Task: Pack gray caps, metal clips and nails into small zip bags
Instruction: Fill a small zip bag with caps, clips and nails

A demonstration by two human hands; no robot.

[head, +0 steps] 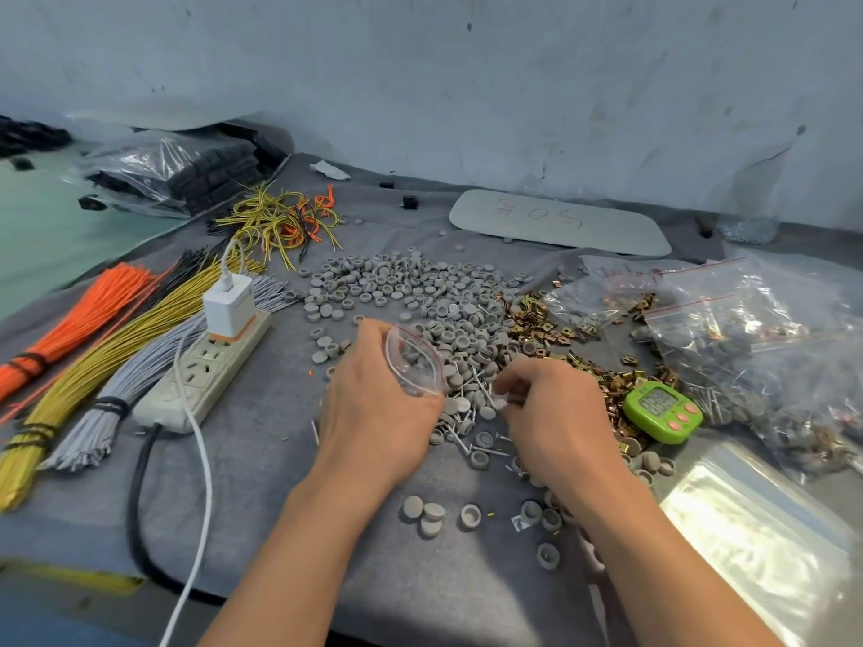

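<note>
Pinches a small zip bag (413, 361) in the left hand (373, 394), mouth spread open, just over the near edge of the gray caps (420, 282). Curls the right hand (546, 413) down among caps and nails (467, 443); cannot tell whether those fingers (513, 378) hold anything. Looks like filling. Points the mouth right, toward the picking hand, zip line slanting far-left to near-right. Calls next for a short carry and clean drop inside.

R hand's (555, 417) fingertips hidden under palm; grip unclear. Zip bag (415, 361) in L hand (373, 399): contents blurry. Timer (663, 410) digits unreadable.
</note>
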